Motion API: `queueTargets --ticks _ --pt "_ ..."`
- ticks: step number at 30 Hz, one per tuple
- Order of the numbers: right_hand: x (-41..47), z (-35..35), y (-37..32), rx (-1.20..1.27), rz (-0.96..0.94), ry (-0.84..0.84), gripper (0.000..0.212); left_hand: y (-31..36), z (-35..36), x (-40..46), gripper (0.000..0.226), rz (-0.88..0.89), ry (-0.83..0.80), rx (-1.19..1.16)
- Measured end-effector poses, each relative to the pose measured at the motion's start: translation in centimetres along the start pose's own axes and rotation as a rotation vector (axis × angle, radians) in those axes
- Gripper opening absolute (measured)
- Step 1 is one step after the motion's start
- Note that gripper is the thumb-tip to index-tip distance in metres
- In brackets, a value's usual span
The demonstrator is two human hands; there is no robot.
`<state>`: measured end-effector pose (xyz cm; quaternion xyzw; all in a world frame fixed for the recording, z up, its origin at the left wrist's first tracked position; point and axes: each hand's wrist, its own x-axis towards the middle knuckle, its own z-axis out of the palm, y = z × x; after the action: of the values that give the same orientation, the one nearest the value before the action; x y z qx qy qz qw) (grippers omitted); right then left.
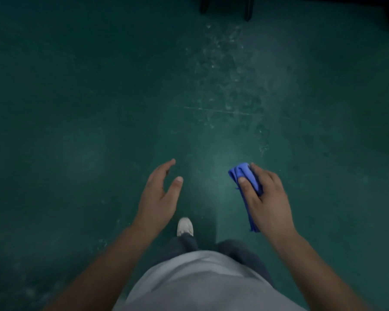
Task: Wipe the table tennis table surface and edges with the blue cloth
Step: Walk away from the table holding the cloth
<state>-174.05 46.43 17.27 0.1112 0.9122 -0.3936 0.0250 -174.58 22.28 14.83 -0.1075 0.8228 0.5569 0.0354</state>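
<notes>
Only the right hand [267,198] clasps the blue cloth [245,187], its length trailing wristward, while the left hand [160,198] hangs open and the table is unseen.

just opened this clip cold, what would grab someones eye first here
The bright blue cloth stands out most, bunched in the right hand at centre right against the dark green floor. Next comes the empty left hand, open at centre left, with a white shoe on the floor below and between the hands. A pale scuffed patch marks the floor ahead, and no table top is in view.
</notes>
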Motion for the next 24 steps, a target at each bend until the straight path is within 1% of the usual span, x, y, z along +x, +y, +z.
queueTargets --ticks 4,11,13,18,21,24 --pt "7.7 -1.0 -1.8 0.033 0.029 0.083 0.044 3.2 1.4 9.2 0.044 0.050 -0.033 -0.021" --pt "23.3 -3.5 -1.2 0.075 0.088 0.162 0.043 7.7 7.6 24.6 0.040 0.088 -0.089 -0.033" --pt "28.8 -4.3 -0.8 0.068 0.071 0.161 0.044 9.2 9.7 29.2 0.041 0.114 -0.074 -0.033" --pt "41.8 -7.3 -1.0 0.070 0.044 0.139 0.044 13.7 13.9 40.1 0.043 0.111 -0.031 -0.035" --pt "49.1 -8.5 -1.6 0.045 -0.002 0.089 0.044 16.3 15.4 46.0 0.042 0.133 -0.020 -0.036" --pt "56.0 -9.4 -2.7 0.035 -0.033 0.074 0.046 18.0 16.6 51.8 0.040 0.129 0.011 -0.053"
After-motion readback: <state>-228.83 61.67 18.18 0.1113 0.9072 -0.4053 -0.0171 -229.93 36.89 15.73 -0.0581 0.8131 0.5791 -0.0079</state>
